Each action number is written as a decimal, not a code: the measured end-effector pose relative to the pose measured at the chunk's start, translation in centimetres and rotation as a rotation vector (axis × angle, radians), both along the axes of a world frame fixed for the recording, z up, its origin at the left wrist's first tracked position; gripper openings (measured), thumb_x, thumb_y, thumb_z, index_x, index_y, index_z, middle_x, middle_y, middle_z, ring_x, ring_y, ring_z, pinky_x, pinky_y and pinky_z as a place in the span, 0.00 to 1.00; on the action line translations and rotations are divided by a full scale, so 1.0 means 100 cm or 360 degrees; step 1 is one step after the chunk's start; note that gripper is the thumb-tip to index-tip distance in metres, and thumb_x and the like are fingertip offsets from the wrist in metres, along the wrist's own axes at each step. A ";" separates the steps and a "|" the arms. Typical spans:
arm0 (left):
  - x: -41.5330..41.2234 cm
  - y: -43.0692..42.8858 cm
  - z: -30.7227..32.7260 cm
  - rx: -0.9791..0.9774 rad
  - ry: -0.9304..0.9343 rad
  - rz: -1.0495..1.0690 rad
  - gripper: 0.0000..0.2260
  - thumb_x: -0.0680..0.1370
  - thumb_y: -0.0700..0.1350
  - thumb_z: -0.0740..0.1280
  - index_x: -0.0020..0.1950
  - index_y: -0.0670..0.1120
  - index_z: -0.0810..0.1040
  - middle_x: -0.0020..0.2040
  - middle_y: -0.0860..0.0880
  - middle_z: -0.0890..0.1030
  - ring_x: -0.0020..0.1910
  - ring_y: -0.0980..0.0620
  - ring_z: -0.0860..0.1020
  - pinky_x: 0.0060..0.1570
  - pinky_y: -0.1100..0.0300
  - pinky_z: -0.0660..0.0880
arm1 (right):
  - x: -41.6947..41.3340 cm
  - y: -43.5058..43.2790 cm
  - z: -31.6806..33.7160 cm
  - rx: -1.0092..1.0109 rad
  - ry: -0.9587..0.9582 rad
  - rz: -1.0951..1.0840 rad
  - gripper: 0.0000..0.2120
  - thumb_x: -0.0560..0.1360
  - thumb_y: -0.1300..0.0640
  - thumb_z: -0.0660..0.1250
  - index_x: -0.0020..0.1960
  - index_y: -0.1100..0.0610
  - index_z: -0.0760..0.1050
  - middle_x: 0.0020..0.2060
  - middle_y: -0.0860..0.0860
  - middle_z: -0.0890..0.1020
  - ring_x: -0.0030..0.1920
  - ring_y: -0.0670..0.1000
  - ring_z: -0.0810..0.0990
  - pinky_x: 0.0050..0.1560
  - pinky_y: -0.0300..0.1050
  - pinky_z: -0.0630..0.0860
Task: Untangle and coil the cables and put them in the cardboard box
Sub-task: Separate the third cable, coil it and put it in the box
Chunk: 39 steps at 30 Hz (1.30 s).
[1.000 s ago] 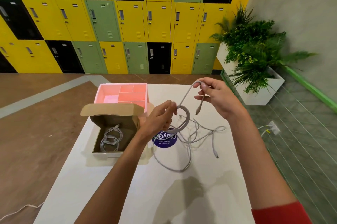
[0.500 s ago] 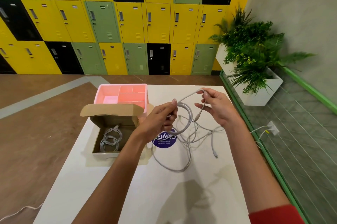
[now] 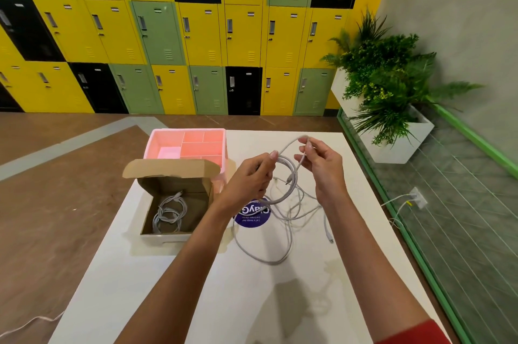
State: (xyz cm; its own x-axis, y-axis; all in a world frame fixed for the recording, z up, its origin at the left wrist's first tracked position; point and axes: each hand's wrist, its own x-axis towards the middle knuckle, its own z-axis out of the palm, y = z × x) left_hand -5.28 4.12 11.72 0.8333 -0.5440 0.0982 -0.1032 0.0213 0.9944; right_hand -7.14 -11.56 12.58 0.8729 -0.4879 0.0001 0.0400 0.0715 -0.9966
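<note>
Currently mid-coil on a second cable, by my read.

Left of centre: box (image 3: 168,168) sits open on the worktop (image 3: 196,287), flap up, with one coiled cable (image 3: 169,214) already inside. Pink tray (image 3: 187,144) is right behind it; can't tell if they touch.

Centre frame: left hand (image 3: 249,181) is raised off the worktop, fingers (image 3: 263,172) curled round a couple of loops of grey cable (image 3: 290,172).

Just right of it: right hand (image 3: 322,167), fingers (image 3: 304,158) pinching the same cable near its plug end. A short arc runs between the hands and the plug dangles below.

Lower centre-right: the tail (image 3: 269,261) drops to the worktop in a loose tangle with what looks like a thinner lead, partly over a purple sticker (image 3: 252,216).

Next move, as I see it:
- Right hand feeds slack round into the left-hand loops.
- Left hand keeps the loop size steady.
- The tangle needs teasing apart as slack comes up, or it snags.
- The coil then goes in the box beside the first.
</note>
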 end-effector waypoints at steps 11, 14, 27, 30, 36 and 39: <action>0.009 -0.001 -0.004 0.0064 -0.0214 0.0191 0.14 0.82 0.49 0.57 0.43 0.40 0.69 0.25 0.58 0.65 0.23 0.59 0.61 0.24 0.67 0.61 | -0.014 0.011 0.009 -0.0152 0.0134 0.0527 0.12 0.79 0.61 0.62 0.62 0.55 0.74 0.41 0.58 0.83 0.40 0.49 0.84 0.44 0.39 0.79; 0.012 0.000 -0.007 0.0116 -0.0249 0.0272 0.15 0.81 0.52 0.58 0.43 0.41 0.70 0.27 0.57 0.64 0.24 0.58 0.62 0.25 0.66 0.60 | -0.013 0.012 0.011 -0.0194 0.0254 0.0575 0.14 0.80 0.48 0.59 0.59 0.55 0.77 0.39 0.52 0.84 0.42 0.46 0.83 0.51 0.44 0.77; 0.019 0.003 -0.017 0.0157 -0.0408 0.0388 0.12 0.82 0.50 0.57 0.40 0.49 0.69 0.28 0.55 0.66 0.26 0.58 0.65 0.27 0.64 0.64 | -0.014 0.005 0.024 -0.0822 0.0543 0.0914 0.20 0.74 0.66 0.69 0.64 0.55 0.76 0.49 0.57 0.83 0.39 0.51 0.83 0.43 0.45 0.81; 0.020 0.003 -0.023 0.0166 -0.0405 0.0458 0.12 0.82 0.49 0.57 0.40 0.49 0.69 0.28 0.54 0.66 0.27 0.57 0.64 0.27 0.63 0.64 | -0.011 0.005 0.024 -0.0880 0.0674 0.0819 0.22 0.71 0.63 0.73 0.63 0.55 0.73 0.47 0.56 0.84 0.39 0.51 0.85 0.46 0.52 0.80; 0.025 0.006 -0.032 0.0186 -0.0405 0.0569 0.13 0.82 0.50 0.58 0.38 0.49 0.67 0.30 0.53 0.65 0.29 0.55 0.63 0.31 0.60 0.63 | -0.015 0.013 0.030 -0.0775 0.0789 0.0965 0.13 0.71 0.69 0.71 0.52 0.62 0.71 0.41 0.58 0.83 0.39 0.53 0.82 0.44 0.44 0.79; 0.025 0.005 -0.035 0.0184 -0.0364 0.0549 0.14 0.82 0.51 0.58 0.38 0.48 0.67 0.30 0.52 0.65 0.29 0.54 0.64 0.31 0.58 0.63 | -0.015 0.020 0.033 -0.0976 0.0826 0.1156 0.13 0.73 0.68 0.69 0.57 0.62 0.74 0.44 0.56 0.82 0.41 0.51 0.79 0.40 0.39 0.73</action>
State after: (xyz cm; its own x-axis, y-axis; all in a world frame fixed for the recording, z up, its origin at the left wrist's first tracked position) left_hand -2.82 4.63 8.25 0.9322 -0.2554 0.2565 -0.3031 -0.1634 0.9389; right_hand -8.67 -9.58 15.87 0.9172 0.1031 -0.3849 -0.2480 -0.6084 -0.7539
